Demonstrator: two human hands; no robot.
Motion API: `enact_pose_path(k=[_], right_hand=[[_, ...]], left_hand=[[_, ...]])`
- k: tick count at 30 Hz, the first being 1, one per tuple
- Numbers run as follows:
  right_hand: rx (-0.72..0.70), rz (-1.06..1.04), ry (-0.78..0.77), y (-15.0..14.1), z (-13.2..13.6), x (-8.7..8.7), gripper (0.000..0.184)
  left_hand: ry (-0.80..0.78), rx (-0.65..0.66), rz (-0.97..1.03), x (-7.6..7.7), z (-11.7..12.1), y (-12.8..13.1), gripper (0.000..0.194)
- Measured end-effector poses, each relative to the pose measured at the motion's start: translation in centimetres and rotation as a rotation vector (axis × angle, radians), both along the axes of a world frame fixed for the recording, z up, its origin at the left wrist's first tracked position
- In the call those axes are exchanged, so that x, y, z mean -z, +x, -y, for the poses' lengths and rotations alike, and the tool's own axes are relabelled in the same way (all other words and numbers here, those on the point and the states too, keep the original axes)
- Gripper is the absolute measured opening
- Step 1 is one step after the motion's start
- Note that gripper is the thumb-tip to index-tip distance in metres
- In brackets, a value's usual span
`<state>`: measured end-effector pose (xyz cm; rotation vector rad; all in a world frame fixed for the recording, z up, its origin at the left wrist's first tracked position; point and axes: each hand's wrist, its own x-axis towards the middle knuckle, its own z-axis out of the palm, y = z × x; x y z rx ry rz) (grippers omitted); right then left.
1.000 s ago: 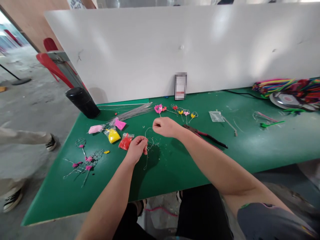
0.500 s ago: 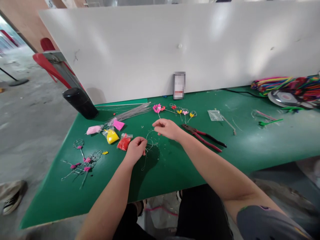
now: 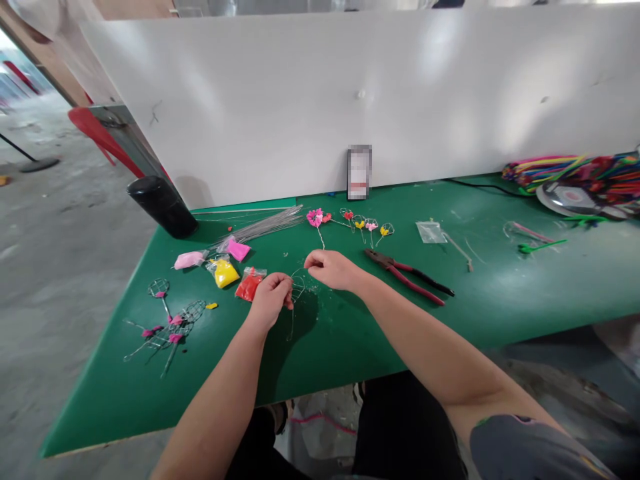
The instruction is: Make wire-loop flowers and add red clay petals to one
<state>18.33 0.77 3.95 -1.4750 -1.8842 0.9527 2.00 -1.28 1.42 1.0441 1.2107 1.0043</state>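
Observation:
Above the green table, my left hand (image 3: 271, 298) pinches a thin wire frame (image 3: 299, 288) bent into a small rounded cage, with a wire tail hanging below it. My right hand (image 3: 330, 269) is up and to the right, its fingers pinched on the free end of the same wire, which curves across from the frame. A bag of red clay-like material (image 3: 249, 285) lies just behind my left hand. Finished wire pieces with pink and red flower shapes (image 3: 316, 217) rest beyond my right hand. Pliers with red and black handles (image 3: 407, 275) lie to its right.
Bags of yellow (image 3: 223, 272) and pink material (image 3: 238, 249), a bundle of straight wires (image 3: 267, 225) and a black cylinder (image 3: 163, 207) stand at the left. Wire pieces with pink bits (image 3: 175, 321) lie front left. A phone (image 3: 359, 173) leans on the white board (image 3: 280, 107).
My right hand has come down a little and nearer to my left hand, drawing the wire's end with it. The left hand stays almost in place, holding the frame.

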Motion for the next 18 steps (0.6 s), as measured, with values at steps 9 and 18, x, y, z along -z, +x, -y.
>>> enact_pose_path(k=[9, 18], right_hand=[[0.050, -0.146, -0.063, -0.4, 1.1, 1.2, 0.007], [0.099, -0.139, 0.067, -0.7, 4.0, 1.8, 0.008]], left_hand=[[-0.014, -0.021, 0.064, 0.0, 0.0, -0.1, 0.010], [-0.007, -0.008, 0.070, 0.1, -0.2, -0.1, 0.011]])
